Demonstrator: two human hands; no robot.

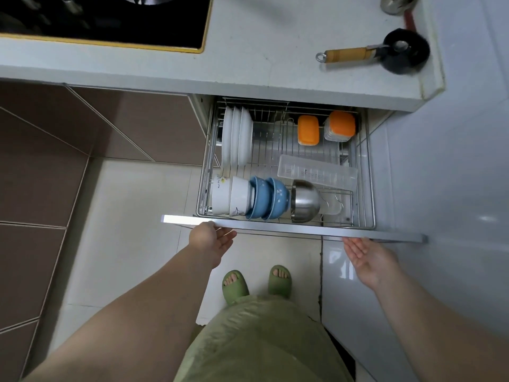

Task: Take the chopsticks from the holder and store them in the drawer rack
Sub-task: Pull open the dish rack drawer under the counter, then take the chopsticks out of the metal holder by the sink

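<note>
The wire drawer rack (369,188) stands pulled out under the counter, its front panel (289,228) toward me. My left hand (210,241) touches the panel's front edge near its left end, fingers spread. My right hand (367,257) is palm up just below the panel's right part, fingers straight and apart. Neither hand holds anything. A clear plastic box (316,172) lies flat in the rack on the right. No chopsticks or holder are visible.
White plates (237,136) stand at the rack's left, white and blue bowls (256,198) and a steel bowl (304,201) along its front, orange-lidded containers (325,129) at the back. On the counter (261,51) lie a black brush (396,52) and a hob (104,20).
</note>
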